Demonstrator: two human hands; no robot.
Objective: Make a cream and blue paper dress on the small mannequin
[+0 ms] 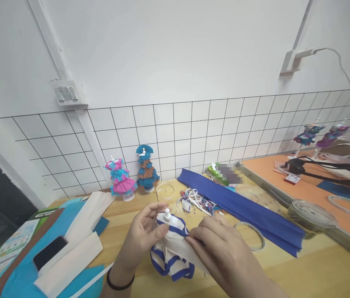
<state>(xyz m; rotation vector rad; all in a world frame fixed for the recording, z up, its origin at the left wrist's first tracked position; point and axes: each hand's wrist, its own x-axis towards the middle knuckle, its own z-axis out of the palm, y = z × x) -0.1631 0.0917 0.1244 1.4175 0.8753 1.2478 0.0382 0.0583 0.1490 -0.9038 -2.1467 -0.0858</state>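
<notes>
A small white dress form [167,216] stands between my hands, wearing a blue-and-white striped paper dress [172,262]. My left hand [150,229] is curled around the form's upper left side, thumb pressed near the neck knob. On the other side, my right hand [216,242] pinches the blue trim at the dress's right edge, fingers closed together. A white strip hangs below the right fingers, partly hidden by that hand. The form's base cannot be seen.
Two dressed mini forms, pink-blue [121,178] and brown-blue [147,169], stand by the wall. Paper scraps [195,201] lie beside long blue crepe paper [240,207]. A tape ring [251,236] and ribbon spool [311,217] sit right. Left are a phone [50,253] and white paper [72,263].
</notes>
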